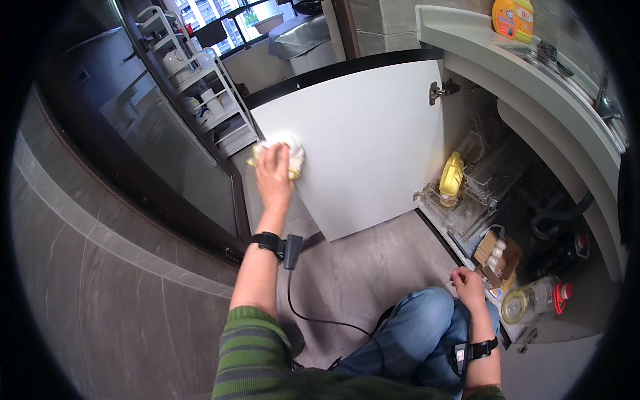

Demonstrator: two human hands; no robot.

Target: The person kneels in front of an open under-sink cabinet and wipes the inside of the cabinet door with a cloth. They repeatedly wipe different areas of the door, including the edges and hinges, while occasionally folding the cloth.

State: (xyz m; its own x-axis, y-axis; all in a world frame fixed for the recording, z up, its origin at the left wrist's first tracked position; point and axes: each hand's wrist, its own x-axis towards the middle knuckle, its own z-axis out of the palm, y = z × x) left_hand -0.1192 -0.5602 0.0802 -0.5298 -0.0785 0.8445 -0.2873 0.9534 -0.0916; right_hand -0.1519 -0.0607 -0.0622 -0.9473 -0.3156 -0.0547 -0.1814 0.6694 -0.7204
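Observation:
My left hand (273,170) presses a bunched white cloth with yellow edging (296,155) against the outer edge of a white cabinet door (370,145). The door stands swung out on its metal hinges, the upper hinge (436,93) showing near the countertop. My right hand (468,286) hovers by my knee with its fingers curled and nothing seen in it; whether thumb and fingertips touch is hard to tell. Beside that hand, at the cabinet's front edge, lies a cardboard box (511,257) holding several white eggs (495,257).
Inside the under-sink cabinet are a yellow bottle (451,176), a wire rack (482,175) and a clear plastic jug with a red cap (530,302). Above runs the countertop (470,32) bearing an orange detergent bottle (513,20). A glass sliding door (165,135) and white shelf cart (215,100) stand left.

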